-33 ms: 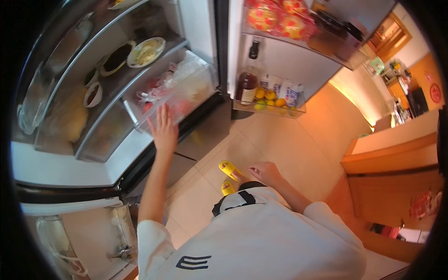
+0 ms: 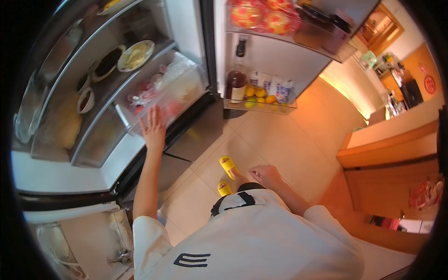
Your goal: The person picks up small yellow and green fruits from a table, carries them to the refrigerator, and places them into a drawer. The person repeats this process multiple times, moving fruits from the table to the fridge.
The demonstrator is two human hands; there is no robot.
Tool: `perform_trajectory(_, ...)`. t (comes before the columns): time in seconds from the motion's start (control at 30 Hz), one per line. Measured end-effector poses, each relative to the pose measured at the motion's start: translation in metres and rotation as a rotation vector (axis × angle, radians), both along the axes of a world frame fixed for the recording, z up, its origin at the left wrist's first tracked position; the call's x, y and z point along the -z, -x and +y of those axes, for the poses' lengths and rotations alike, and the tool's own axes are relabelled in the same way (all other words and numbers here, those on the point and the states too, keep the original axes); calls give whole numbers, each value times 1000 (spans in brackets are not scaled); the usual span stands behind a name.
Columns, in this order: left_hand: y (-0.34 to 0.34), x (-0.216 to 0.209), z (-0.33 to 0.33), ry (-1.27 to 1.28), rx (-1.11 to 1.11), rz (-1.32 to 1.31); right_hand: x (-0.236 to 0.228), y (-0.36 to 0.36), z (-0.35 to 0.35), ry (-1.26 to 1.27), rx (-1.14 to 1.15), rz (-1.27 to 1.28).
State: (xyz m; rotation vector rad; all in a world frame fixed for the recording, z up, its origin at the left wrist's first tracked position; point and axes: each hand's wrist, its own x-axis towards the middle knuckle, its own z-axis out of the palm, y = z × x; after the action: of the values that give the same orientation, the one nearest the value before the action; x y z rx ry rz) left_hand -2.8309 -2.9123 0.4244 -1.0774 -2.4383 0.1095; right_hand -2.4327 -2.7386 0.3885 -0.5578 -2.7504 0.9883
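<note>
Drawer: the clear drawer [image 2: 189, 88] sits low in the open fridge, seeming to jut past the bin [image 2: 100, 140] at its left; its high walls probably keep loose contents from spilling.
Left hand: the left hand [image 2: 154, 129] lies at the drawer's front, near its left corner, fingers long and slightly spread, pinching nothing; the flat pose suits contact with a broad panel, though firm touch cannot be told.
Bags: plastic bags [image 2: 148, 89] lie inside the drawer, bunched together, likely because soft wraps need walls.
Plate: a plate of pale food [image 2: 135, 57] rests above the drawer, on a shelf whose flatness should keep it level.
Bottle: the dark bottle [image 2: 236, 85] stands upright right of the drawer, in a door rack [image 2: 284, 108] that presumably stops it toppling.
Citrus: yellow and green fruit [image 2: 261, 95] shares that rack, penned against rolling.
Right hand: well apart from the drawer, the right hand [image 2: 265, 175] has fingers curled inward; whether the palm hides anything cannot be told.
</note>
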Motion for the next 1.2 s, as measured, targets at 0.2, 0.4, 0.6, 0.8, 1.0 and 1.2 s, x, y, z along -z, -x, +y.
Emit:
perform_trajectory(0.2,28,-31,41,115,-230,-40,11,-99,5,117,357,-145)
perform_trajectory(0.4,-5,-87,108,-758,-119,-243,128,-214,16,114,623,-262)
perform_trajectory(0.6,-248,-173,226,-1170,533,82,275,-406,4,519,590,-1079)
perform_trajectory(0.8,-439,-168,361,-870,1085,-218,296,-486,77,619,683,-895)
perform_trajectory(1.0,-553,-38,538,-413,1401,-687,232,-494,237,369,916,-502)
perform_trajectory(1.2,-510,180,582,448,978,-905,192,-501,367,470,1161,-290)
